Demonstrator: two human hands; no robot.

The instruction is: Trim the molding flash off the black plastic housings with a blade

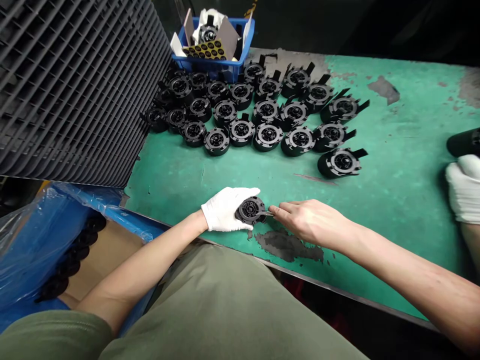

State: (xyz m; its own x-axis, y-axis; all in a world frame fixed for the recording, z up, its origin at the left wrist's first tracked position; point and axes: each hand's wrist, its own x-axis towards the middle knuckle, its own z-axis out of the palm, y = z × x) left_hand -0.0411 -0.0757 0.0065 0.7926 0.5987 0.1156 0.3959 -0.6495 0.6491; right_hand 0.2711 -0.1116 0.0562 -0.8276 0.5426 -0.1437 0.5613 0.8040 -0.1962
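My left hand (pixel 225 209), in a white glove, grips a round black plastic part (pixel 250 210) just above the green table (pixel 393 190) near its front edge. My bare right hand (pixel 305 220) is right of the part, its fingertips pinched on a small thin metal piece (pixel 267 213) that touches the part's right side. Both hands meet at the part.
Several matching black round parts (pixel 268 135) lie in rows at the table's middle back. A blue bin (pixel 215 42) with cardboard stands behind them. A black slatted tray stack (pixel 75 85) is at left. A carton lined with blue plastic (pixel 56 240) holds more parts. Another person's gloved hand (pixel 465 187) is at right.
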